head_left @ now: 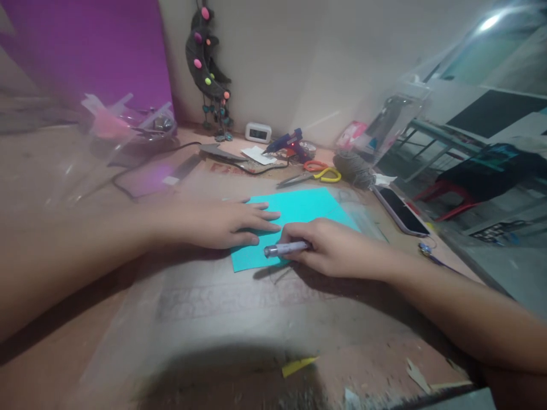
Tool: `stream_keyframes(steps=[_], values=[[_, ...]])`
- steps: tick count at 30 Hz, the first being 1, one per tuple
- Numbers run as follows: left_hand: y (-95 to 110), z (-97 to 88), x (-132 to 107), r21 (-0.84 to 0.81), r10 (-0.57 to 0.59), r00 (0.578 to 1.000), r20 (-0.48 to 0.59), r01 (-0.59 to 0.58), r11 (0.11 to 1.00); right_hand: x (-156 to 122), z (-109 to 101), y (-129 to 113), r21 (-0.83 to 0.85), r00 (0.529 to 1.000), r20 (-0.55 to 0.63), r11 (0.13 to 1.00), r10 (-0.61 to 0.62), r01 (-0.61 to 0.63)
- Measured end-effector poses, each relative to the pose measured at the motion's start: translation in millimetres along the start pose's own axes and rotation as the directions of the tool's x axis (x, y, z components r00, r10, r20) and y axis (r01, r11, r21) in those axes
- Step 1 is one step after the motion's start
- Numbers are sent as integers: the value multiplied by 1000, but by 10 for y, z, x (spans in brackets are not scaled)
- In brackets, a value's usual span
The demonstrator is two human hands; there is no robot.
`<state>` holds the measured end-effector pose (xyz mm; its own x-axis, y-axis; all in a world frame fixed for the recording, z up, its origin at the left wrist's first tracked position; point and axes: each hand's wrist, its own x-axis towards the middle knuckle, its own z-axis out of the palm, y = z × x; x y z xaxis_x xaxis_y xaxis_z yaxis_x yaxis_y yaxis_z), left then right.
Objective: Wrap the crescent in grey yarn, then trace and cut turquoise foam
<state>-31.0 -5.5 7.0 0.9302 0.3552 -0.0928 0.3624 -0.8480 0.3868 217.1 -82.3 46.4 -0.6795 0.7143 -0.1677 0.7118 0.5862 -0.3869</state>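
A turquoise sheet of paper (307, 199) lies on a clear plastic sheet over the table. My left hand (226, 223) rests flat on its left part, fingers spread and empty. Over the front of the paper, my right hand (327, 247) is closed around a pale purple pen (287, 249). The pen's thick end points left and toward me; its other end is hidden by my hand. Beyond the paper lie scissors (314, 175) with one orange and one yellow handle.
At the back stand a blue glue gun (284, 142), a small white clock (258, 132) and a ball of grey yarn (354, 168). A phone (401, 210) lies at the right edge. Plastic bags (128, 128) sit back left. A yellow paper scrap (299, 366) is in front.
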Motion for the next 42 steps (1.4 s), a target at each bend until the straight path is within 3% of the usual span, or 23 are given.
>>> stream_keyframes(steps=[3, 8, 15, 21, 26, 32, 38, 42], values=[[1, 7, -1, 7, -2, 1000, 4, 2, 1000, -9, -29, 11, -8, 999, 35, 1000, 16, -16], [-15, 18, 7, 8, -4, 1000, -7, 4, 1000, 26, 61, 13, -54, 991, -115, 996, 69, -75], [-34, 27, -7, 7, 11, 1000, -9, -11, 1000, -3, -79, -10, -39, 998, 44, 998, 46, -44], [-48, 34, -8, 36, 5, 1000, -11, -5, 999, 20, -44, 30, -44, 995, -86, 997, 53, -57], [-43, 29, -9, 30, 13, 1000, -19, -13, 999, -46, -107, 0, -53, 997, 63, 998, 34, -30], [-5, 6, -2, 22, 34, 999, -3, -34, 999, 28, -17, 40, -70, 992, -106, 994, 71, -78], [7, 6, -4, -3, 8, 1000, -4, -8, 1000, -33, -86, -46, -87, 996, 27, 992, 91, -88], [0, 17, -6, -2, 17, 1000, -21, -17, 1000, -7, -30, -16, -84, 992, -78, 991, 102, -108]])
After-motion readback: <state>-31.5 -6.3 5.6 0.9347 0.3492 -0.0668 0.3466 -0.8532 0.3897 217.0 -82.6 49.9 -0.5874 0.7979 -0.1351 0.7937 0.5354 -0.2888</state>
